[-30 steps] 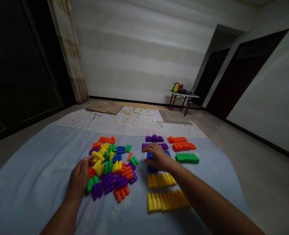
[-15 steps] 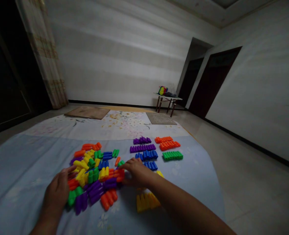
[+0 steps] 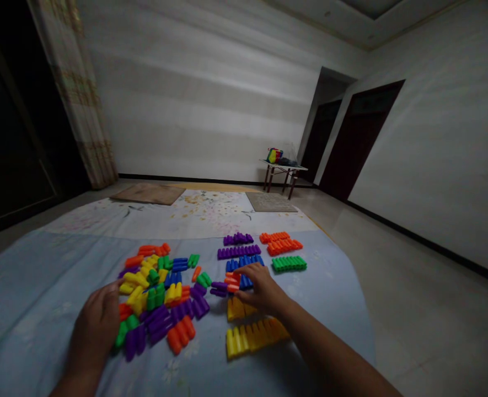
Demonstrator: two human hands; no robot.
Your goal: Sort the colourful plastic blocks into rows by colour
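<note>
My right hand (image 3: 260,286) pinches an orange bullet-shaped plastic toy block (image 3: 232,282) above the cloth, with a purple block (image 3: 219,289) at its left end; whether the two are joined I cannot tell. At the left, my left hand (image 3: 98,317) lies against the edge of a mixed pile, its fingers stretched toward a yellow block (image 3: 133,279) and nothing visibly gripped. Green, purple, orange, yellow and blue blocks make up that pile, with purple blocks (image 3: 160,323) and an orange block (image 3: 181,336) along its near side. Below my right wrist runs a yellow row (image 3: 247,339).
Sorted rows lie beyond my right hand: purple (image 3: 239,252), blue (image 3: 250,261), orange (image 3: 284,246) and green (image 3: 289,263). A flowered cloth (image 3: 334,309) covers the surface. Two flat mats (image 3: 148,193) lie at its far end. A small folding table (image 3: 283,164) stands by the wall.
My right hand has moved right, away from the pile, carrying the orange block. The purple block beside it has shifted right too. My left hand stays nearly where it was.
</note>
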